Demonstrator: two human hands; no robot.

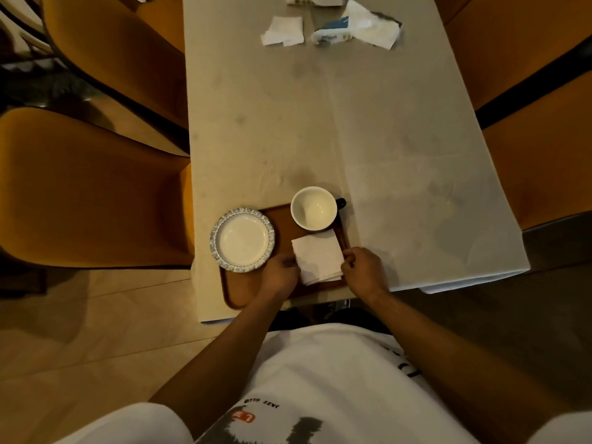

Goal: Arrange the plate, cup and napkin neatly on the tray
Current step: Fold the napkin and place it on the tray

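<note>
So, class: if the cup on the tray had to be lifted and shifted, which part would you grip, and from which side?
Probably the dark handle, approached from the person's right. The cup stands upright at the tray's far right corner, handle sticking out over the table. The napkin and both hands lie nearer, the plate to the left, so the right side is free.

A long pale surface (368, 129) carries a brown tray (238, 291) at its near edge, while at the far end, well apart from it, lie crumpled white tissues (283, 31) and a torn blue-and-white packet (333, 32).
</note>
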